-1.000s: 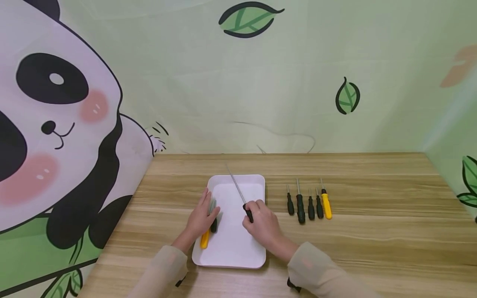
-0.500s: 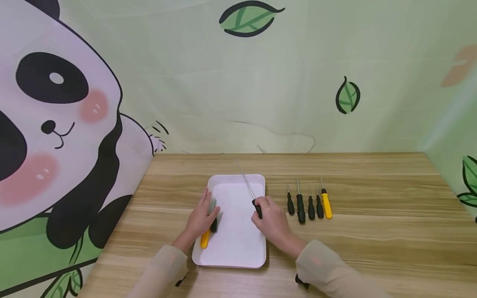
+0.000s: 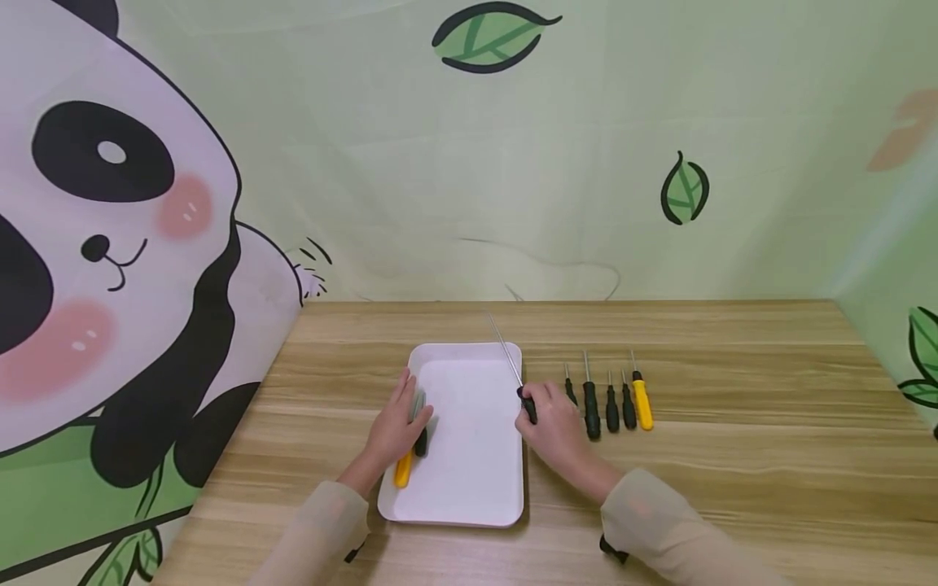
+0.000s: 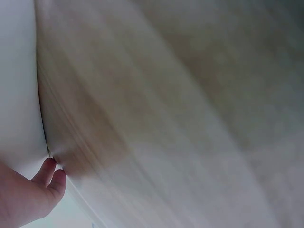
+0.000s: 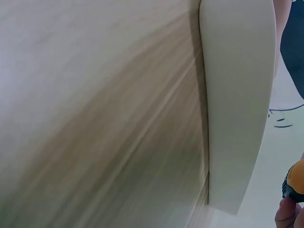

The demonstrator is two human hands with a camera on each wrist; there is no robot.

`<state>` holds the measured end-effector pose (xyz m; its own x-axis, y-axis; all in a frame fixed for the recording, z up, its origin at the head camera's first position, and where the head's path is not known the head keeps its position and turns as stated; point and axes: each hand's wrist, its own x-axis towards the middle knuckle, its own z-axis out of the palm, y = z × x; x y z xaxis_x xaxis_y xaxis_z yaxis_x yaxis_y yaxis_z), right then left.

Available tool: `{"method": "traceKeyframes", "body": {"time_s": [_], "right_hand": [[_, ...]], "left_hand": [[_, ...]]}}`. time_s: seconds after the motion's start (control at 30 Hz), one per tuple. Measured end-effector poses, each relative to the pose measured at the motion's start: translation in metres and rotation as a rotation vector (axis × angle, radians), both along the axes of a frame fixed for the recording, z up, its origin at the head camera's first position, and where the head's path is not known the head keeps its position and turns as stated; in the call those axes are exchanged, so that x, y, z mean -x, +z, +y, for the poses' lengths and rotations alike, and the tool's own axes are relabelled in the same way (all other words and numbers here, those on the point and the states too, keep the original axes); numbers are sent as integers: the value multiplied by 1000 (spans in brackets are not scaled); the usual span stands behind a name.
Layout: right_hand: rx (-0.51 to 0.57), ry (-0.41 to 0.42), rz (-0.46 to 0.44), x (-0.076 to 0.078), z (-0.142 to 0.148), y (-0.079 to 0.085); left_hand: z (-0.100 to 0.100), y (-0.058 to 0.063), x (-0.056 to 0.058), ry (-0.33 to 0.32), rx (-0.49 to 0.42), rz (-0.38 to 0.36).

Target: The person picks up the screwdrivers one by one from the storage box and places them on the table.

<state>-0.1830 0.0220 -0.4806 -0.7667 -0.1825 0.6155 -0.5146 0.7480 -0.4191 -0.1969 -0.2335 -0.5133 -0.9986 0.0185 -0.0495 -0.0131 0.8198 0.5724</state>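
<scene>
In the head view, my right hand [image 3: 560,431] grips a screwdriver [image 3: 528,405] by its black handle. Its long thin shaft points away and up to the left, crossing over the right rim of a white tray [image 3: 469,496]. The handle's orange end [image 5: 297,176] shows at the edge of the right wrist view. My left hand [image 3: 396,423] holds the tray's left side, thumb inside and fingers along the outer wall. Fingertips [image 4: 58,180] meet the tray's lower edge in the left wrist view. Inside the tray, partly under that hand, lie a yellow-handled screwdriver [image 3: 402,472] and a black-handled one [image 3: 421,443].
Right of the tray, several screwdrivers lie side by side on the wooden table [image 3: 733,488], including a large black one [image 3: 592,411] and a yellow one [image 3: 642,405]. The leftmost black one [image 3: 567,382] is partly hidden by my right hand. A panda-print backdrop [image 3: 366,163] rises behind.
My right hand has moved rightward with the screwdriver, from over the tray to its right rim, now overlapping the leftmost screwdriver of the row. The left hand has stayed put.
</scene>
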Motion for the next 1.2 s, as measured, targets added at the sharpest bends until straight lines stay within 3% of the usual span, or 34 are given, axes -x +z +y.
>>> {"method": "traceKeyframes", "body": {"time_s": [0.93, 1.2], "right_hand": [[90, -98, -158, 11, 40, -4], [107, -129, -140, 15, 53, -6]], "left_hand": [[0, -2, 1, 8, 4, -13], [0, -3, 2, 16, 10, -19]]}}
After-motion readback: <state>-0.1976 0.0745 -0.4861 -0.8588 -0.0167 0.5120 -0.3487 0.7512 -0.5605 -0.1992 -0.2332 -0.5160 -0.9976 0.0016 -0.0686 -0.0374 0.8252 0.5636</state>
